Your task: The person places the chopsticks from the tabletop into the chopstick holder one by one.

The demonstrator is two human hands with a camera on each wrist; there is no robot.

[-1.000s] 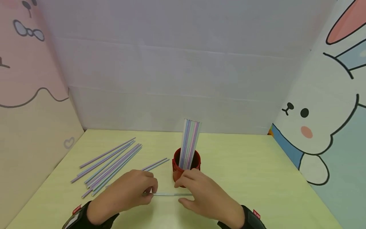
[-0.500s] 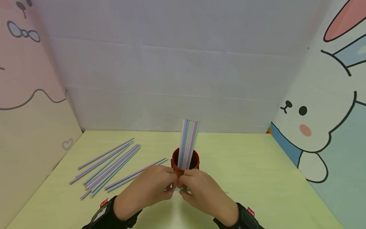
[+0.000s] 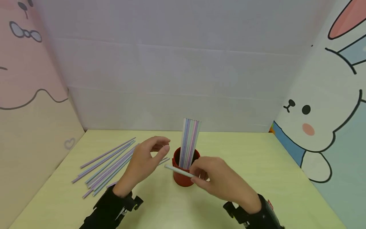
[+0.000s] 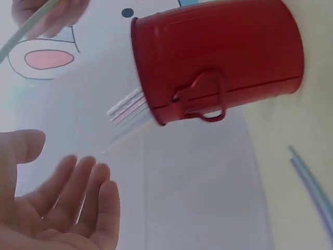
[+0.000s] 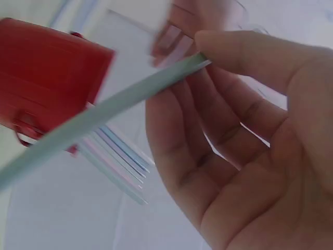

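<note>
My right hand (image 3: 220, 178) pinches a pale green drinking straw (image 3: 178, 171) near one end, between thumb and fingertips. The straw's free end points left, in front of a small red bucket (image 3: 183, 180). In the right wrist view the straw (image 5: 99, 117) runs slantwise past the bucket. A bunch of pastel straws (image 3: 189, 143) stands in the bucket, leaning slightly right. To the left of it my left hand (image 3: 145, 160) is raised with its fingers apart from the thumb, holding nothing. The left wrist view shows those fingers (image 4: 86, 195) loosely bent, and a looped lug on the bucket's side.
Several loose purple and blue straws (image 3: 107, 171) lie fanned out on the pale yellow table (image 3: 257, 165) at the left. A couple more (image 3: 164, 161) lie partly behind my left hand. A grey-white wall (image 3: 171, 76) closes off the back.
Both hands were low in front of the bucket at the pale green straw. The left hand has let go and moved up and left; the right has lifted the straw.
</note>
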